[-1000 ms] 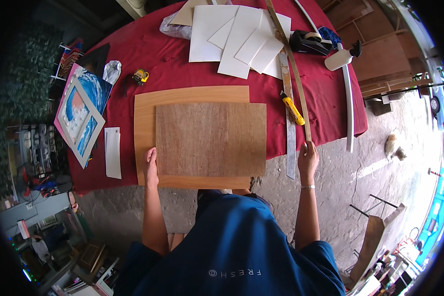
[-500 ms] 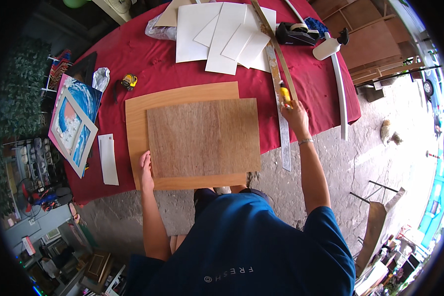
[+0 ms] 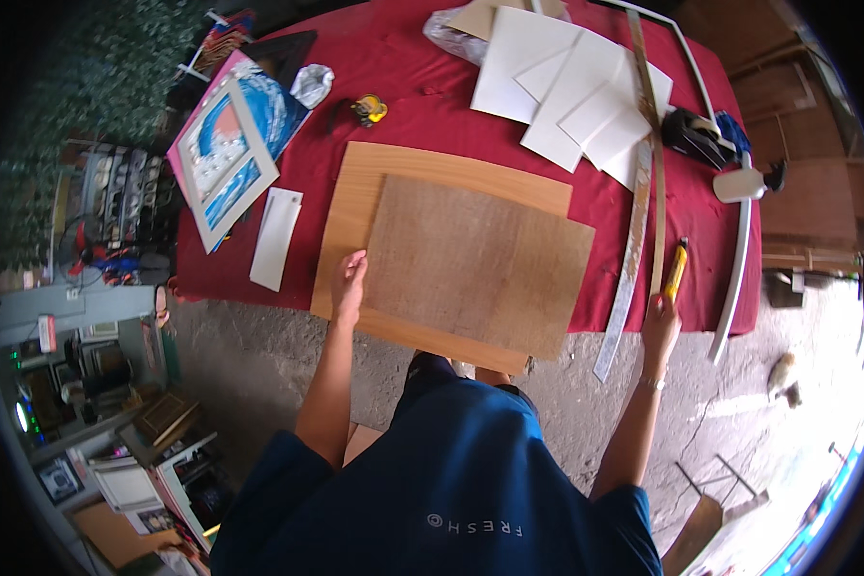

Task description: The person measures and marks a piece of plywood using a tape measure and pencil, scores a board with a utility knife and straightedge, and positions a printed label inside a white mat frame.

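Observation:
A darker brown board point(image 3: 480, 269) lies on top of a larger light-brown board point(image 3: 456, 163), turned slightly against it. My left hand point(image 3: 349, 283) rests at the darker board's left edge, over the lighter one, with its fingers stretched out. Out to the right, my right hand point(image 3: 660, 322) is closed round the lower end of a yellow utility knife point(image 3: 677, 271), whose tip points away from me. Beside that hand ends a long, thin wooden strip point(image 3: 660, 192); whether my fingers touch it I cannot tell. A stained metal ruler point(image 3: 624, 288) lies left of the strip.
On the red-covered table point(image 3: 403, 48) lie white sheets point(image 3: 566, 86), a tape measure point(image 3: 369, 109), a black tape dispenser point(image 3: 696, 139) and a spray bottle point(image 3: 739, 184). A matted blue picture point(image 3: 226, 163) and white card strips point(image 3: 276, 238) lie left. A white strip point(image 3: 739, 259) overhangs the right edge.
My right hand has moved the knife from the left of the wooden strip to its right. The darker board sits more tilted on the lighter one. The whole view has turned.

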Tool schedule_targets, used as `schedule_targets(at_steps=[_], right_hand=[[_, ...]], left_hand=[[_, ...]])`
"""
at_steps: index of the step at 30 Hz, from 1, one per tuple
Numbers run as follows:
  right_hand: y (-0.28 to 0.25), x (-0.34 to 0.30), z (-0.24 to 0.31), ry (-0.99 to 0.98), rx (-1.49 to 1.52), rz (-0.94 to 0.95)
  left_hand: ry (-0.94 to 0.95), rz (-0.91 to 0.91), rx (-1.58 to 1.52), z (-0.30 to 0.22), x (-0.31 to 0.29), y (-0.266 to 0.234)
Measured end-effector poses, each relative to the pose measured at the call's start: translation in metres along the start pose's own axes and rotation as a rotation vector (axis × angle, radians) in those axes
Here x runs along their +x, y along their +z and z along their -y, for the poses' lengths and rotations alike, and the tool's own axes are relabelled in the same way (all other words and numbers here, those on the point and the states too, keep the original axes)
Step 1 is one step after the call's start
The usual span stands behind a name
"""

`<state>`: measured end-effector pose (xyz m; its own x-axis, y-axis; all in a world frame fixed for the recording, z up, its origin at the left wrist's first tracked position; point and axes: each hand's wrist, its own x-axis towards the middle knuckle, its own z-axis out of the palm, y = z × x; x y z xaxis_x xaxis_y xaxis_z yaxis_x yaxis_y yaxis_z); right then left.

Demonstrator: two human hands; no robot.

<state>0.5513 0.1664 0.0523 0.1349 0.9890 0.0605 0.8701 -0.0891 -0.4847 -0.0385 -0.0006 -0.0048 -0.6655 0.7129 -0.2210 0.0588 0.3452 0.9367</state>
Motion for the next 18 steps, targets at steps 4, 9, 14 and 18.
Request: schedule_targets(at_steps=[4,9,14,18], right_hand=[[0.012,-0.069,0.026,-0.069,0.057,0.1],[0.024,-0.105,0.057,0.008,0.123,0.198],[0.029,-0.096,0.044,0.005,-0.092,-0.113],[0.043,-0.096,0.058,0.011,-0.094,0.302]], left_hand=[[0.07,-0.11,0.096,-0.007,-0.008,0.005],[0.169,-0.095,0.199,-0.017,0.01,-0.007],[0.212,0.02,0.45,-0.03,0.008,0.028],[0.326,-0.124,0.696,-0.025,-0.013,0.047]])
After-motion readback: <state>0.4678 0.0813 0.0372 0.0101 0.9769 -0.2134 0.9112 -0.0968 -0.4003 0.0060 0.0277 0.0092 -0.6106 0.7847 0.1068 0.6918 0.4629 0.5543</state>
